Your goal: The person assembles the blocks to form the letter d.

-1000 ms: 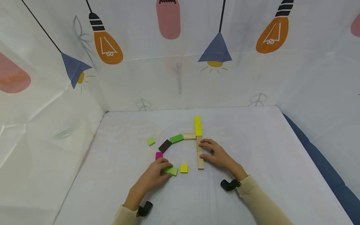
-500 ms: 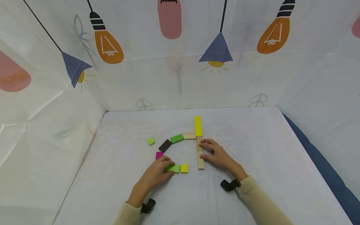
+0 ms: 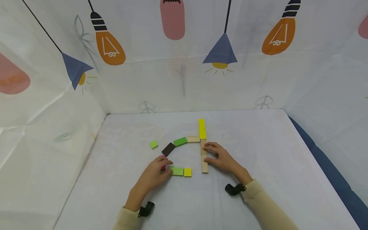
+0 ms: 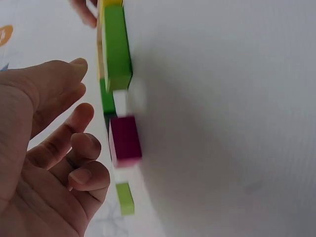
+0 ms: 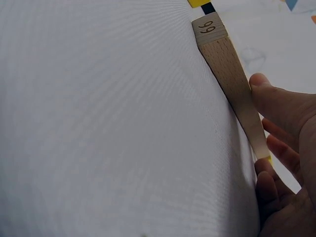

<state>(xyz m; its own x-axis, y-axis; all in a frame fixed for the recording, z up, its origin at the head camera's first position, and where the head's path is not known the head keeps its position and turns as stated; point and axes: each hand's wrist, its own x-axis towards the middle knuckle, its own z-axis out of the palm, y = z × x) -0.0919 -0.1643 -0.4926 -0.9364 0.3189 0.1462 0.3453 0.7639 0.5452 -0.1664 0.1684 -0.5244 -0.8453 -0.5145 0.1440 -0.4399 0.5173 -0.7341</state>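
Observation:
My left hand (image 3: 153, 172) hovers over the left side of an arc of blocks, fingers loosely bent and holding nothing. Beneath it lies a magenta block (image 4: 127, 140), partly covered in the head view. Just right of the thumb is a light green block (image 3: 177, 172), end to end with a yellow square block (image 3: 187, 172). My right hand (image 3: 221, 158) rests its thumb and fingertips along the right side of two plain wooden blocks in line, the lower one (image 3: 204, 166) and the upper one (image 3: 203, 147). A long yellow block (image 3: 202, 129) continues that line upward.
A plain wooden block (image 3: 193, 139), a green block (image 3: 180, 141) and a dark brown block (image 3: 168, 149) form the arc's top. Outside it lies a small light green block (image 3: 154, 144). The white table (image 3: 253, 137) meets a printed curtain (image 3: 184, 80) behind.
My left hand pushed the light green block right until it met the yellow square, then let it go and drew back left toward the magenta block. The right hand stayed still.

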